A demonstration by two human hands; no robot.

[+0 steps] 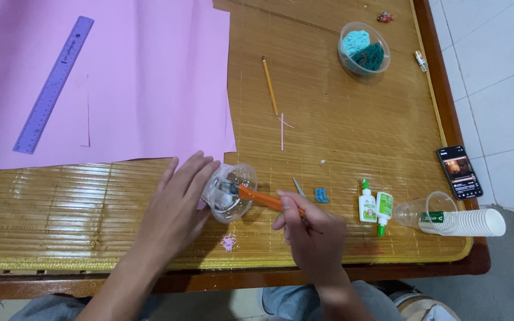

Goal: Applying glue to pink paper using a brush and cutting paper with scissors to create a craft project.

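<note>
My left hand (176,205) grips a clear plastic cup (231,191) lying on its side on the bamboo mat (340,137). My right hand (307,232) holds an orange-handled utility knife (263,198) whose metal tip reaches into the cup's mouth. A small pile of pink scraps (228,242) lies on the mat just below the cup.
A large pink paper sheet (138,77) with a purple ruler (53,85) covers the upper left. A pencil (269,85), a bowl of teal yarn (364,49), two glue bottles (375,207), a stack of cups (465,220) and a phone (459,172) lie to the right.
</note>
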